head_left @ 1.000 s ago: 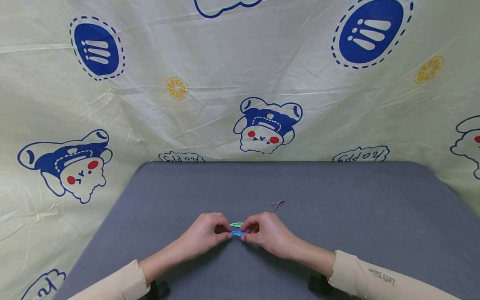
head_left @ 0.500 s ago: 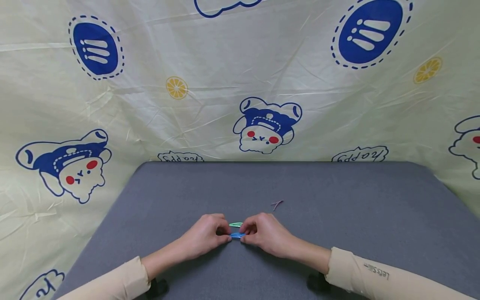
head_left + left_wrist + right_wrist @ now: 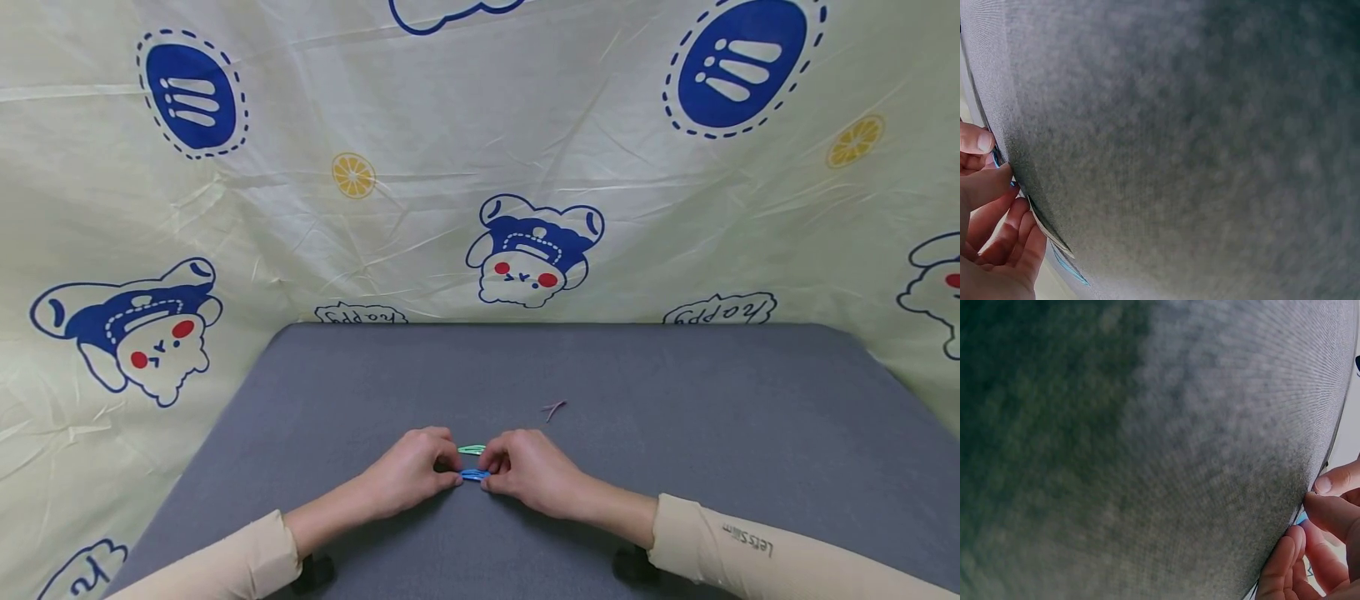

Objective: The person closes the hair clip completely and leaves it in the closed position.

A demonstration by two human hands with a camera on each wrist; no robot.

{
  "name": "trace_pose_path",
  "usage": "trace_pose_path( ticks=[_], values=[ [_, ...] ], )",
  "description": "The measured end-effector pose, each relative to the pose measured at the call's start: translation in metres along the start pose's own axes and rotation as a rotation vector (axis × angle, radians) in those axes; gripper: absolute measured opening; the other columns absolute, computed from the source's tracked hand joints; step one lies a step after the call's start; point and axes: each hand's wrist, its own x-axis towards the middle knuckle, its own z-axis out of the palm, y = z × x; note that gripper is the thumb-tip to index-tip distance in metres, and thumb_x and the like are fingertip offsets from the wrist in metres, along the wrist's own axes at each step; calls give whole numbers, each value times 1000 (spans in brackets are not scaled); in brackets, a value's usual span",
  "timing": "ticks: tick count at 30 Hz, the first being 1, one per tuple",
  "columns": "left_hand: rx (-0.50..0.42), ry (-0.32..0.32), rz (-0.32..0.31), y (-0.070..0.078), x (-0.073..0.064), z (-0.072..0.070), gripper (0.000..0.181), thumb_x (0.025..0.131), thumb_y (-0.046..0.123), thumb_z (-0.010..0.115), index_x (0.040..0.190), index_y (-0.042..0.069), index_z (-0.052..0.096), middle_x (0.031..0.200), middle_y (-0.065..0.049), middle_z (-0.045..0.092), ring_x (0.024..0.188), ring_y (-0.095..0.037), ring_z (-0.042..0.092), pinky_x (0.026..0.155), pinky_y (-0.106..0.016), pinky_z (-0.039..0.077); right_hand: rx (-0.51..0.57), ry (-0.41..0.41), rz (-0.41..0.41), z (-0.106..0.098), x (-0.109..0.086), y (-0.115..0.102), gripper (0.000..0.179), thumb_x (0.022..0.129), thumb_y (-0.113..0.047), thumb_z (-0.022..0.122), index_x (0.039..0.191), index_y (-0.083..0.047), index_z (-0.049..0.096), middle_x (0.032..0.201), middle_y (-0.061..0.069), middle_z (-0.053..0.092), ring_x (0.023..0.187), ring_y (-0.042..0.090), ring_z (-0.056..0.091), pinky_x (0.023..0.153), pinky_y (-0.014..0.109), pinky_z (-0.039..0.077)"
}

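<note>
Near the middle of the grey table in the head view lies a slim blue piece, pointed and looped like a hair clip; its exact kind is too small to tell. Thumb and fingers of my left hand pinch its left end, and my right hand pinches the other end. Both ends are hidden by the fingertips. Just behind it rests a similar green looped piece, partly covered by the right fingers. In the right wrist view, a bit of blue shows between the fingers.
A thin pinkish Y-shaped piece lies farther back, right of the hands. The grey tabletop reaches to a pale printed curtain behind it. Dark wrist devices sit under the sleeves.
Both hands have drawn the blue piece slightly toward the person, widening the gap from the green one. The green and pinkish pieces stay in place.
</note>
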Motion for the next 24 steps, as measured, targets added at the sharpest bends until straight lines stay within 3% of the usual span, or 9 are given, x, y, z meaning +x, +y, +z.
trace_pose_path(
  ticks=[24],
  values=[
    [-36, 21, -28, -1, -2, 0, 6, 83, 8, 79, 83, 12, 74, 81, 11, 57, 74, -5, 55, 66, -21, 47, 18, -29, -4, -4, -1, 2, 10, 80, -9, 80, 86, -12, 73, 73, -11, 61, 66, 3, 56, 60, 23, 48]
  ],
)
